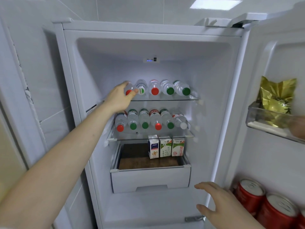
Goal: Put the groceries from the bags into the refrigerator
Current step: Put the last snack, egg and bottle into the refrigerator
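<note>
The refrigerator (219, 100) stands open in front of me. My left hand (119, 98) reaches to the left end of the upper glass shelf (165, 99) and grips a red-capped water bottle (129, 90) lying there. Several more bottles with red and green caps (170, 90) lie beside it in a row. A second row of bottles (145, 120) lies on the lower glass shelf (148, 138). My right hand (217, 205) hovers low with its fingers spread and holds nothing.
Three milk cartons (165, 147) stand on the drawer (151, 180) below the shelves. The open door at right carries a gold packet (277, 98) in a bin (270, 124) and red cans (264, 202) lower down. A white wall is at left.
</note>
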Tool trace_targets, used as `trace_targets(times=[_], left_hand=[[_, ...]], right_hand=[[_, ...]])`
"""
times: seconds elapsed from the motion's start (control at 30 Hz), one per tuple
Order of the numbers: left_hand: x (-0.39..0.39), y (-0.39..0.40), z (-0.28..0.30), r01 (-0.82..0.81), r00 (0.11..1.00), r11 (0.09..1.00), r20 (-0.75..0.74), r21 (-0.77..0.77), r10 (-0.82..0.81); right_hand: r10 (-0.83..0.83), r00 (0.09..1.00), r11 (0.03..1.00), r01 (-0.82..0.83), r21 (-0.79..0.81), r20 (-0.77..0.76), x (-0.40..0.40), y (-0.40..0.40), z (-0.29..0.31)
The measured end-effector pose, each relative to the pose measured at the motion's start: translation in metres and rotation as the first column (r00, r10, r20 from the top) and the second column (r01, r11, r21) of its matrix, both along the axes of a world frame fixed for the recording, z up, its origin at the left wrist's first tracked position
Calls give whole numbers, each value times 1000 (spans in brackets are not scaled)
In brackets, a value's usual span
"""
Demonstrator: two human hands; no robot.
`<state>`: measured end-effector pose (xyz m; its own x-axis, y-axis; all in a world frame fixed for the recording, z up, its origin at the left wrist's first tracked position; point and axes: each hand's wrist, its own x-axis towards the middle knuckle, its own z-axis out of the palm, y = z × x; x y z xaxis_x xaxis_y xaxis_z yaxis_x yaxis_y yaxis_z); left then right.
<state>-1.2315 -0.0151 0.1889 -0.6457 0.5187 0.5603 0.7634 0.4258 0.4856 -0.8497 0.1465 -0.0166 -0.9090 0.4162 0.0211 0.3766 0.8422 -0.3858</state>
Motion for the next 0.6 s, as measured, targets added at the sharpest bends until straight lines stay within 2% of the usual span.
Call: trace_targets(times=[0.17,0.4,0.6], left_hand=[[-10,4,0,-33,999,999,26,17,32],[-18,16,-1,-123,992,992,-13,-22,123],[-17,18,6,-137,990,980,-35,-146,133]], right_hand=[[-52,999,996,53,68,-13,3,-9,-3],[-87,994,996,89,29,-59,7,-14,-3],[-90,993,996,92,21,-80,9,-15,-4]])
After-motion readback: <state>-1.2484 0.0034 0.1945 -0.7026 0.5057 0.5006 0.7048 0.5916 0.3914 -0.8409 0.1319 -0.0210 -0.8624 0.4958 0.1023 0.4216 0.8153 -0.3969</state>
